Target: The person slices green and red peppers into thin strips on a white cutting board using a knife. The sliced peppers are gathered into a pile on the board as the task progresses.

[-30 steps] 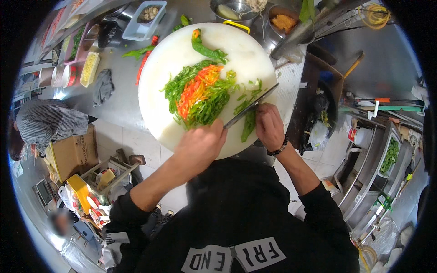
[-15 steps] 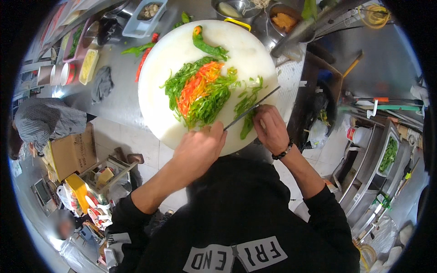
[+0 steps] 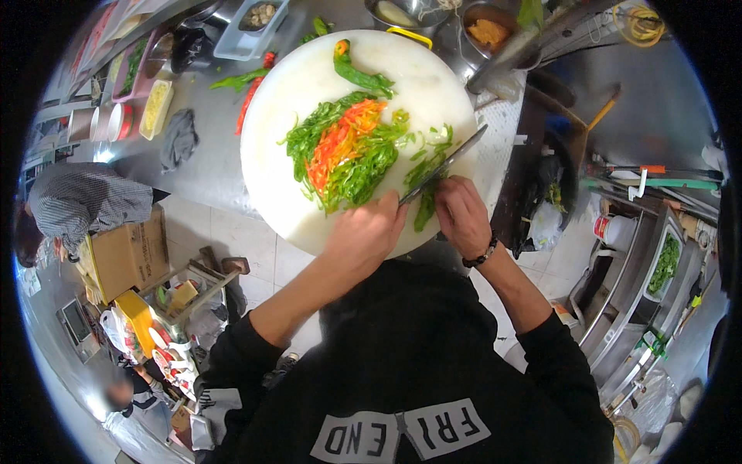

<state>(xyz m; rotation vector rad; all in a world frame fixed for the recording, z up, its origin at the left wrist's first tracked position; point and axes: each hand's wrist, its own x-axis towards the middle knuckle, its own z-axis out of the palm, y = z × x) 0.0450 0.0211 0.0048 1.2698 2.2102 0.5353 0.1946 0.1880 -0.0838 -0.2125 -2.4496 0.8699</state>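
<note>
My left hand [image 3: 365,233] is closed round the handle of a kitchen knife [image 3: 456,157], whose blade points up and right across a round white cutting board [image 3: 267,116]. Beneath the blade lies a partly sliced green pepper [image 3: 423,213], with thin slices [image 3: 437,141] beyond it. My right hand [image 3: 462,216], a dark bead bracelet on its wrist, has bent fingers pressed against this pepper beside the blade. To the left sits a pile of shredded green peppers [image 3: 359,172] topped with red and orange shreds [image 3: 342,143]. A whole curved green pepper [image 3: 360,77] rests near the far rim.
Red peppers [image 3: 250,100] lie left of the board near a grey cloth [image 3: 179,139] and a tub of pale shreds [image 3: 157,108]. Metal bowls [image 3: 490,31] stand beyond the board. A person in a checked top [image 3: 93,197] bends at the far left.
The knife and my left hand have shifted slightly right and upward, and more of the blade's side shows. My right hand stays at the pepper. The whole view has shifted a little.
</note>
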